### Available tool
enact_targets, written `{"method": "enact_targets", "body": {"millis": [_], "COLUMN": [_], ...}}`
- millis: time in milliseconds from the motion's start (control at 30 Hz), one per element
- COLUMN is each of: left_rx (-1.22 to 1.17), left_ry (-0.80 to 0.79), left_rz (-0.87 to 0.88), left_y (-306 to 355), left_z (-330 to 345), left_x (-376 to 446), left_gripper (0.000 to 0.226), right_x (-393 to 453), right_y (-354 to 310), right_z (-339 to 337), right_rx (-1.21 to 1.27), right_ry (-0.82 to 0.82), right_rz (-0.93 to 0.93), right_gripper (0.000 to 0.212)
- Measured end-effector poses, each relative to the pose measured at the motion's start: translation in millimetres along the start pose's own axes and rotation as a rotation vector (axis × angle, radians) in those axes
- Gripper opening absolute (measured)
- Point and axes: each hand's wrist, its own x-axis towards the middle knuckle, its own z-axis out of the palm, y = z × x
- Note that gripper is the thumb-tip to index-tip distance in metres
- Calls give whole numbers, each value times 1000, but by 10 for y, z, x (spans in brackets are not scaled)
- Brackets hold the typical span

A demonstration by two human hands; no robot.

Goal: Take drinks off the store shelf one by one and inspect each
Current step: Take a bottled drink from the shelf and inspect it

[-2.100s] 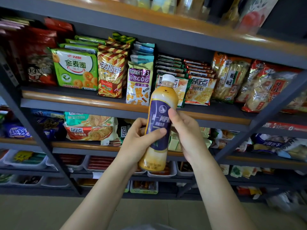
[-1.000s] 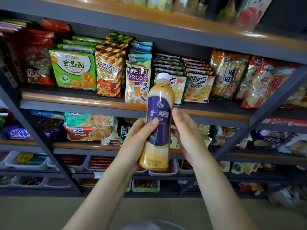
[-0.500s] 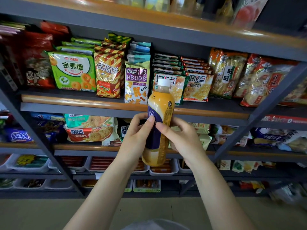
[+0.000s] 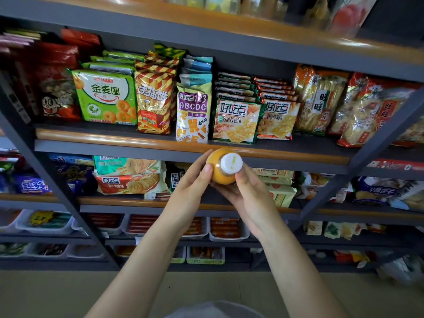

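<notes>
Nearest to the camera, both forearms reaching up to the yellow bottle [image 4: 220, 173]. Left hand [image 4: 191, 188] curled around its left side, thumb pressed on the shoulder. Right hand [image 4: 249, 198] cupping it from below and right, fingers wrapped under the body. White cap [image 4: 231, 163] tipped toward the camera. Just behind the bottle, wooden shelf edge [image 4: 114, 138]. Above that edge, purple ABCDE snack bag [image 4: 192, 115], green ring-biscuit bag [image 4: 105, 97] further left.

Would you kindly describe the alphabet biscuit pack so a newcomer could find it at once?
Look at the snack shelf just above the hands. Midway along it stands the alphabet biscuit pack, between the striped bag and green cracker pack. Only it has a purple ABCDE panel.
</notes>
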Motion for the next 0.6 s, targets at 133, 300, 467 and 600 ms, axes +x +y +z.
{"method": "enact_targets", "body": {"millis": [133, 300, 467, 600], "left_rx": [7, 50, 192, 300], "left_ry": [-72, -84, -128, 21], "left_rz": [-10, 18, 35, 165], "left_y": [-52, -41, -73, -129], "left_z": [-37, -32, -35, -15], "left_x": [-17, 8, 33, 96], "left_gripper": [62, 61, 78, 77], "right_x": [42, 21, -11, -31], "right_y": [-74, -81, -111, -122], "right_z": [-34, -31, -37, -46], "right_rx": [-12, -75, -170, -264], "right_ry": [14, 26, 49, 31], "right_rz": [-11, -30, -28, -23], "right_gripper": [70, 66, 63, 56]}}
